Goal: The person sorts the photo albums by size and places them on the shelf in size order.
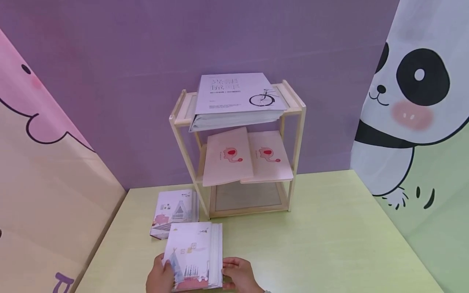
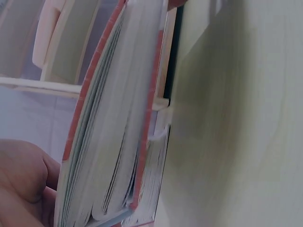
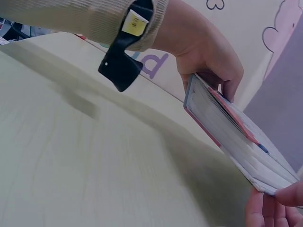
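A thick hardcover notebook point(image 1: 188, 256) with a tent drawing on its pale cover is held above the table near the front. My left hand point(image 1: 160, 276) grips its left edge, thumb on the cover and fingers beneath. At the opposite edge, my right hand point(image 1: 239, 273) pinches the notebook with thumb and fingers. The left wrist view shows the page block point(image 2: 109, 113) between red-edged covers. In the right wrist view the book tilts between the left hand point(image 3: 208, 52) and the right fingertips point(image 3: 265, 208). A second similar notebook point(image 1: 172, 207) lies just behind it on the table.
A small wooden rack point(image 1: 298, 142) stands against the purple wall point(image 1: 110, 101). On its top lies a large white bicycle-print book point(image 1: 231, 93). Two pink elephant notebooks point(image 1: 223, 162) overlap on its middle shelf. Panda point(image 1: 410, 106) artwork covers the right wall.
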The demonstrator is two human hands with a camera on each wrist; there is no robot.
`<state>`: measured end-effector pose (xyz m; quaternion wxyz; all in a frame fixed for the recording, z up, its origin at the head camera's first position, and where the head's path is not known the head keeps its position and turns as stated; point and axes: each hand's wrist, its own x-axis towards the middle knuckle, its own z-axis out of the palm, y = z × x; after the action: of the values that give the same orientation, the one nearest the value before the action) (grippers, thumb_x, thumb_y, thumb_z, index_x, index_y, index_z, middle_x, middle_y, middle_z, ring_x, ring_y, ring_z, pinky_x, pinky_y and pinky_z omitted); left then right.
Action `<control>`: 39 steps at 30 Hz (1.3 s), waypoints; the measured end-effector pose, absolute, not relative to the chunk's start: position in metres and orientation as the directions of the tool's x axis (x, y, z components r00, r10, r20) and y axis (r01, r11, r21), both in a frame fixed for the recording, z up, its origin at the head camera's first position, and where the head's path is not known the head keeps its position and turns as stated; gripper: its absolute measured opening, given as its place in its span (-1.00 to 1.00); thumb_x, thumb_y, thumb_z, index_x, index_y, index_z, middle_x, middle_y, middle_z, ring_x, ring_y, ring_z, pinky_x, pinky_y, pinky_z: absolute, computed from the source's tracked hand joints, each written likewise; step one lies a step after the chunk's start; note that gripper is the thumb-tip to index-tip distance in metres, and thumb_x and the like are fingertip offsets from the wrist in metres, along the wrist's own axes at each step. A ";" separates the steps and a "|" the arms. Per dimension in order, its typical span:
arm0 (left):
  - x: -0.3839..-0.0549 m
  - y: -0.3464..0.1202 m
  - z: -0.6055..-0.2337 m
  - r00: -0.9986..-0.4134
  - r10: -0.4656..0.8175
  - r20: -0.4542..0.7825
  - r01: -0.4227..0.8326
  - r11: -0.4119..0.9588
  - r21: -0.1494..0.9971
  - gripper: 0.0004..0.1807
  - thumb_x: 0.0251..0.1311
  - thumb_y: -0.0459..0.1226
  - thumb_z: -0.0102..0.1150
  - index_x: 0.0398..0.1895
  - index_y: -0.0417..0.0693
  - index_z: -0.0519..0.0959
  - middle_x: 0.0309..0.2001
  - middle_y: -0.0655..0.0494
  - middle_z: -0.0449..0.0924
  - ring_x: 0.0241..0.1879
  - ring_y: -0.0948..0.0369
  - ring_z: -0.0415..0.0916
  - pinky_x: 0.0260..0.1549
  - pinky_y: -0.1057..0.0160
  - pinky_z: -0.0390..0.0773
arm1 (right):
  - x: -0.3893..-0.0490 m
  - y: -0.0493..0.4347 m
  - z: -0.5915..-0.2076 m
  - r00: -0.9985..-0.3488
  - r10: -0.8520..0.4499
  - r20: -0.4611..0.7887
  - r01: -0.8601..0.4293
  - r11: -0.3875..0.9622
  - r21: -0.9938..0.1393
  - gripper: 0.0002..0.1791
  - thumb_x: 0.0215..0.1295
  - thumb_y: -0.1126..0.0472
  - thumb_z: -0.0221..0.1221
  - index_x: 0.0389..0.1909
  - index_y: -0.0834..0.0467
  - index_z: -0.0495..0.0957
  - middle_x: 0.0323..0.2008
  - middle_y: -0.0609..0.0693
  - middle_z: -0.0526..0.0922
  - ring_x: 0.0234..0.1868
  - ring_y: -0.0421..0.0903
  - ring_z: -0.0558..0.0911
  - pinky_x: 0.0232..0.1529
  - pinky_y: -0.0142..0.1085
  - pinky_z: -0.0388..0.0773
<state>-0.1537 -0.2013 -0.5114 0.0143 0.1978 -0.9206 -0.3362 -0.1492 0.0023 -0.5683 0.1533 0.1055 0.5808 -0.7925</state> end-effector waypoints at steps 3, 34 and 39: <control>-0.155 -0.196 -0.514 -0.930 -0.361 -0.066 -0.318 0.702 0.637 -0.59 0.28 -0.34 -0.23 0.11 -0.49 0.25 -0.04 -0.51 0.44 -0.14 -0.38 0.45 -0.26 -0.17 0.42 | -0.151 0.009 -0.571 -0.934 -0.128 -0.334 0.358 -0.292 -0.887 -0.72 0.09 0.52 0.14 -0.12 0.42 0.51 -0.35 -0.02 0.63 -0.40 -0.19 0.60 -0.56 -0.31 0.58; -0.170 -0.146 -0.511 -0.969 -0.237 -0.067 -0.176 0.475 0.862 -0.60 0.33 -0.38 -0.17 0.17 -0.45 0.29 -0.24 -0.23 0.55 -0.32 0.15 0.47 -0.38 0.26 0.43 | -0.169 0.072 -0.563 -0.971 -0.055 -0.232 0.238 -0.276 -0.931 -0.65 0.10 0.53 0.08 -0.04 0.54 0.42 -0.31 -0.01 0.63 -0.41 -0.23 0.56 -0.57 -0.42 0.49; -0.174 -0.143 -0.512 -0.974 -0.209 -0.084 -0.161 0.388 0.907 -0.61 0.34 -0.40 -0.19 0.15 -0.53 0.27 -0.21 -0.28 0.55 -0.29 0.18 0.48 -0.40 0.32 0.46 | -0.172 0.077 -0.563 -0.973 -0.053 -0.225 0.230 -0.283 -0.931 -0.64 0.11 0.53 0.08 -0.02 0.54 0.40 -0.29 0.01 0.63 -0.38 -0.21 0.56 -0.53 -0.38 0.51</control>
<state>-0.1742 -0.1433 -0.5119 0.0221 0.1113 -0.8329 -0.5417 -0.1724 0.0772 -0.5635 0.0887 0.0750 0.5923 -0.7973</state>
